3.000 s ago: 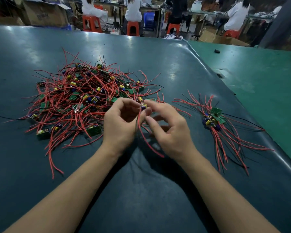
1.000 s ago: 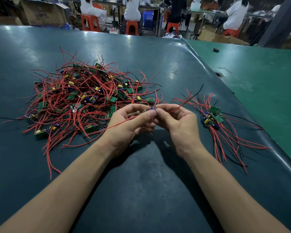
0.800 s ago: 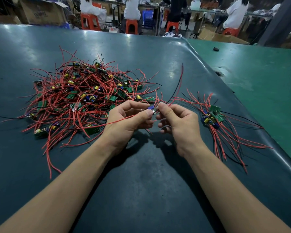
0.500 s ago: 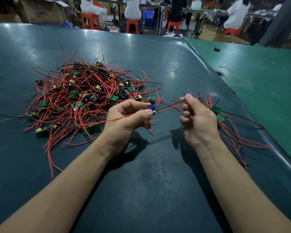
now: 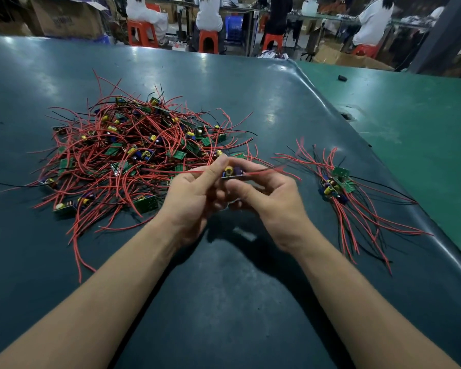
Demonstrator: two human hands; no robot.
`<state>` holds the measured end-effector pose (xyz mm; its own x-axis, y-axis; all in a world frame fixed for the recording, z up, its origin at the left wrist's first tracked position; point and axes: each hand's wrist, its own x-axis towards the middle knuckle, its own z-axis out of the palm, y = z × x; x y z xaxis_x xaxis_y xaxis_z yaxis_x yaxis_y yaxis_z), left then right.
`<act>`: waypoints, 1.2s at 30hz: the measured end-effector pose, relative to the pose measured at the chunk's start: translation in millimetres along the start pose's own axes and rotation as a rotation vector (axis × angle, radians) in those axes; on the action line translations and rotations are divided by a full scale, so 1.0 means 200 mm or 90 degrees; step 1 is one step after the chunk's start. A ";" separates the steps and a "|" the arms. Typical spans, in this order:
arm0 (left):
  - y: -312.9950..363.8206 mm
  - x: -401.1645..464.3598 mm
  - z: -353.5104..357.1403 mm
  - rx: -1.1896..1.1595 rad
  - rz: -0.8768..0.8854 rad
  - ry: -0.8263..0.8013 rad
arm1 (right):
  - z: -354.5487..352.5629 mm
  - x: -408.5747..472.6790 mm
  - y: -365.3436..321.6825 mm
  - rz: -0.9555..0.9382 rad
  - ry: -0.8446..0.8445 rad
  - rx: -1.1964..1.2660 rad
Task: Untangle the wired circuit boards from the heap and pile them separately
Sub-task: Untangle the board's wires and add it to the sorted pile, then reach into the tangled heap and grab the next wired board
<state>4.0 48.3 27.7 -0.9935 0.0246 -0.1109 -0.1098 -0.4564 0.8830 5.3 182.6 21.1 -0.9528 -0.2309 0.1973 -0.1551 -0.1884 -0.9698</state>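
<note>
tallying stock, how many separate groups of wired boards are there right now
3: the big tangled heap at left on the table, one board held between the left hand and right hand, and the small sorted pile at right.

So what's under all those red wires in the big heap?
Green boards with yellow and blue parts poke out between the red wires of the heap, lying on the dark table. How many more boards lie deeper is hidden by the tangle.
</note>
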 end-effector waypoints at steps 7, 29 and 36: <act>0.00 0.00 0.01 0.124 0.036 0.039 | 0.01 0.00 -0.01 -0.138 0.229 -0.074; 0.03 0.05 -0.24 0.973 0.410 0.259 | -0.14 0.04 -0.04 0.015 0.525 0.125; 0.04 0.00 -0.16 0.855 0.775 0.206 | -0.01 0.00 -0.02 0.048 0.138 0.022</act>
<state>3.5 17.2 19.8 -0.5046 0.0380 0.8625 0.4722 0.8485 0.2388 6.0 185.2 24.9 -0.9957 -0.0361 0.0852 -0.0757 -0.2122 -0.9743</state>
